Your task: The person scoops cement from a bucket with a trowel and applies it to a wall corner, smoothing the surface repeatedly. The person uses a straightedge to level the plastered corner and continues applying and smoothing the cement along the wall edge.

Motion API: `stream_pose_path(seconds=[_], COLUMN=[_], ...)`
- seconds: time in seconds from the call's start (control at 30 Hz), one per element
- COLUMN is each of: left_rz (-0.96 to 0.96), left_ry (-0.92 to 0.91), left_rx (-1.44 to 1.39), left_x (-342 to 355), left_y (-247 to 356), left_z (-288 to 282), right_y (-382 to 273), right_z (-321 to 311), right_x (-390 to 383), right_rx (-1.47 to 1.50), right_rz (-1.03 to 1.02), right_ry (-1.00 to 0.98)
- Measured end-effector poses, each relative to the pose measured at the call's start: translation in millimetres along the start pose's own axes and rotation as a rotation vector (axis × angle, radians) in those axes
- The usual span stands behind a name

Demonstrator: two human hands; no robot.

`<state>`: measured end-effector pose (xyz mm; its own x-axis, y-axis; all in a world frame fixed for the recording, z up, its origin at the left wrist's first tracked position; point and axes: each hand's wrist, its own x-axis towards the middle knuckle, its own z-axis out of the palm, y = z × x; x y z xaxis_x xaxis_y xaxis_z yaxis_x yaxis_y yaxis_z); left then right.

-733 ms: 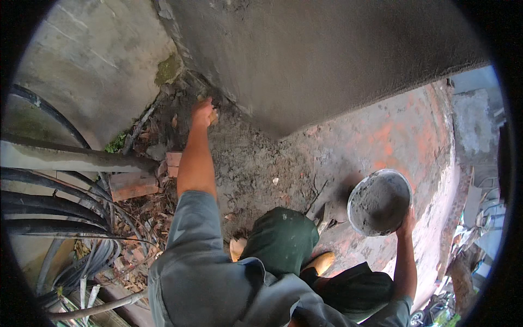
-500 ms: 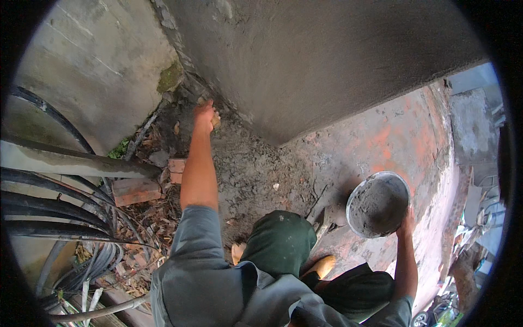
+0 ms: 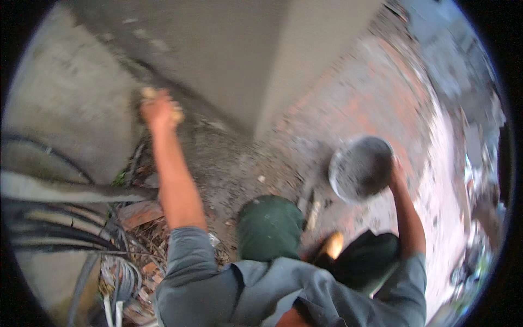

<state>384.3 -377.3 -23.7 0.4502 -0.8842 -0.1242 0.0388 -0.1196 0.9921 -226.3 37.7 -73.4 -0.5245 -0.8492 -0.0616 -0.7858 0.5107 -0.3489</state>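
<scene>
Left hand (image 3: 158, 109) is reaching out to the wall (image 3: 218, 49) — gripping a yellowish sponge (image 3: 175, 113). Right hand (image 3: 396, 173) is holding a grey, mortar-smeared pan (image 3: 359, 168) by its rim

Left hand (image 3: 158, 109) is seen raised in the upper left of the frame, closed around a yellowish sponge-like pad (image 3: 175, 113) that is pressed against the grey plastered wall (image 3: 229, 54) near its base. Right hand (image 3: 396, 173) is found at the right of the frame, gripping the rim of a round mortar-caked pan (image 3: 359, 168), which is held out above the reddish paved ground (image 3: 381, 98). Dark cables (image 3: 54, 229) and rubble are spread across the lower left. Green trouser knees (image 3: 269, 226) are seen at the bottom centre. The picture is blurred by motion.
</scene>
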Motion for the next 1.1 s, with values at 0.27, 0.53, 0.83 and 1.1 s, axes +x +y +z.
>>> stream_pose_path(seconds=[0.27, 0.53, 0.83, 1.1], left_rz=[0.107, 0.253, 0.384, 0.948], left_ry=[-0.127, -0.766, -1.624, -1.532], left_rx=[-0.344, 0.271, 0.89, 1.524], left_x=[-117, -253, -331, -404], left_y=[30, 21, 16, -45], left_z=[-55, -82, 100, 175], right_y=[-21, -7, -23, -29], right_z=[3, 16, 11, 16], right_x=[-5, 11, 5, 9], right_rx=[0.749, 0.629, 0.616, 0.602], right_rz=[0.586, 0.413, 0.36, 0.286], right_ry=[0.102, 0.186, 0.176, 0.158])
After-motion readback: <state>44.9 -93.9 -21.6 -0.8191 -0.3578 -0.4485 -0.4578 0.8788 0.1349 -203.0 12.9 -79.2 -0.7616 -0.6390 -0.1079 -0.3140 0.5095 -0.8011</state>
